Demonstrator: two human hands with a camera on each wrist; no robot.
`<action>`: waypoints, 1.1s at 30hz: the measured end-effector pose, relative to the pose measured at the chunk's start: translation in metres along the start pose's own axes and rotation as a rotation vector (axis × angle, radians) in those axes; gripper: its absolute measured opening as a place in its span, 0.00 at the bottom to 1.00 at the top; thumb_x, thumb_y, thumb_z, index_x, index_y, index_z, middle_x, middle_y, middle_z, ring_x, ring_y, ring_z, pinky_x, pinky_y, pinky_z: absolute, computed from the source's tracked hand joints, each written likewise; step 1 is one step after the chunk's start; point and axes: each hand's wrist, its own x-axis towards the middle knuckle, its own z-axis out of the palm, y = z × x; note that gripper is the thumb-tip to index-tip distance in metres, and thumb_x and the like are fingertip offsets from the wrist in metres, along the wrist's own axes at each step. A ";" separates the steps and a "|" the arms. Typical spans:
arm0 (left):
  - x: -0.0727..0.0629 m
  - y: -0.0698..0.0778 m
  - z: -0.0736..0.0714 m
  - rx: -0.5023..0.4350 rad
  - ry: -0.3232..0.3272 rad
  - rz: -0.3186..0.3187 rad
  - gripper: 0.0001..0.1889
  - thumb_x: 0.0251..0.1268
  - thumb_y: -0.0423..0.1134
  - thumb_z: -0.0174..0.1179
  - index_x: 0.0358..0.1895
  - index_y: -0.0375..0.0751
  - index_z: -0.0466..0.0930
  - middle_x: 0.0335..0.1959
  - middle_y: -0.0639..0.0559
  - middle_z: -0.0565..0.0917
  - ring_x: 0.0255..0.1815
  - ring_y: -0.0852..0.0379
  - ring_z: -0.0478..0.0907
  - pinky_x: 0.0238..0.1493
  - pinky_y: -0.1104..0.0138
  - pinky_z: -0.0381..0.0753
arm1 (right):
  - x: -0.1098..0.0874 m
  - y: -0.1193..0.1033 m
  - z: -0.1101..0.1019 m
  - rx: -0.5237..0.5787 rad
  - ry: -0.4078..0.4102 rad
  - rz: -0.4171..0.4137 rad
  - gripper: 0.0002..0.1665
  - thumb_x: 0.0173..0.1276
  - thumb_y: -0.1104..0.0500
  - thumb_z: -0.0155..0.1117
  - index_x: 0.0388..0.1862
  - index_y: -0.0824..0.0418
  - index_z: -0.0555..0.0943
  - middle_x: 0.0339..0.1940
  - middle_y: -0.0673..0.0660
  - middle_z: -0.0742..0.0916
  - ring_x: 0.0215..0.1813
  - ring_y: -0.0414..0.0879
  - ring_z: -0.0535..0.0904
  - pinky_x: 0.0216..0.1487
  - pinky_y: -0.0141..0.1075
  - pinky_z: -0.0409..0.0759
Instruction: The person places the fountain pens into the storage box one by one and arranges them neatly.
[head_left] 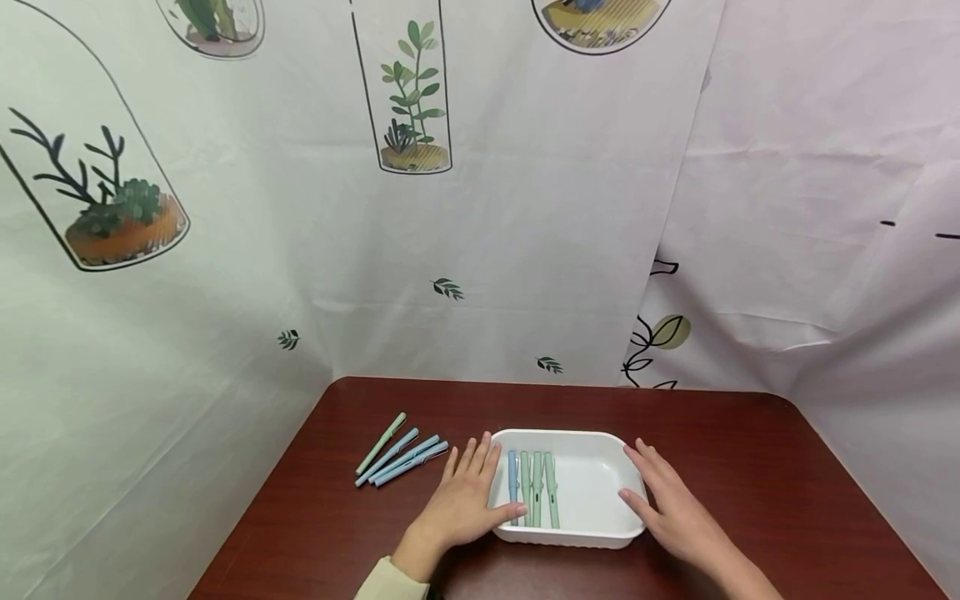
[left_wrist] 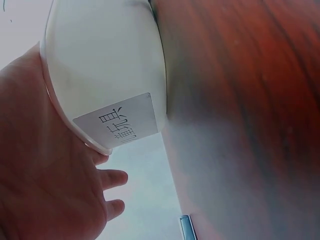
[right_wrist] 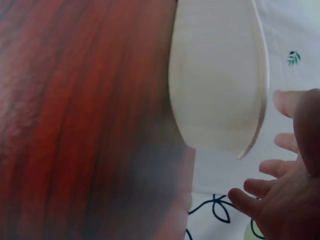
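Observation:
A white plastic tray (head_left: 596, 492) sits on the table with pens lying side by side in its left half: one blue pen (head_left: 513, 479) and three light green pens (head_left: 537, 492). My left hand (head_left: 463, 502) rests on the tray's left rim, fingers straight and thumb reaching over the front left corner. At the right rim is my right hand (head_left: 670, 507), fingers extended and spread; the right wrist view shows a small gap between its fingers and the tray wall (right_wrist: 217, 75). In the left wrist view, a label with printed characters (left_wrist: 120, 122) is stuck on the tray's side.
Left of the tray, a green pen (head_left: 381, 443) and three blue pens (head_left: 405, 458) lie fanned out on the dark red-brown table (head_left: 712, 433). White cloth (head_left: 525, 250) printed with plants hangs behind and beside the table.

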 end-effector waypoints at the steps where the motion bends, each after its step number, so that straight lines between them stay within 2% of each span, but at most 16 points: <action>1: 0.000 0.000 0.000 0.003 0.001 0.000 0.53 0.63 0.75 0.53 0.81 0.40 0.54 0.83 0.42 0.50 0.82 0.39 0.48 0.77 0.39 0.46 | -0.001 0.001 0.001 0.001 -0.009 -0.007 0.37 0.71 0.49 0.68 0.75 0.59 0.69 0.77 0.67 0.68 0.76 0.69 0.61 0.65 0.66 0.66; 9: 0.001 0.000 0.000 0.007 0.003 -0.004 0.53 0.63 0.75 0.53 0.81 0.40 0.54 0.83 0.42 0.50 0.82 0.39 0.48 0.77 0.39 0.46 | -0.005 0.004 0.009 -0.070 -0.030 -0.061 0.39 0.71 0.46 0.67 0.76 0.60 0.69 0.78 0.68 0.67 0.76 0.72 0.59 0.65 0.70 0.65; 18: 0.001 0.000 0.000 0.004 0.007 0.004 0.52 0.64 0.74 0.54 0.80 0.39 0.55 0.83 0.41 0.50 0.82 0.38 0.48 0.77 0.39 0.46 | -0.010 0.004 0.012 -0.138 -0.068 -0.063 0.38 0.75 0.42 0.61 0.77 0.58 0.69 0.80 0.65 0.64 0.80 0.65 0.55 0.66 0.69 0.64; 33: 0.001 -0.001 0.000 0.005 0.004 0.008 0.52 0.65 0.74 0.52 0.81 0.39 0.55 0.83 0.41 0.50 0.82 0.38 0.47 0.77 0.39 0.46 | -0.009 0.004 0.011 -0.241 -0.084 -0.091 0.35 0.76 0.41 0.58 0.76 0.53 0.71 0.80 0.64 0.64 0.77 0.69 0.60 0.65 0.66 0.68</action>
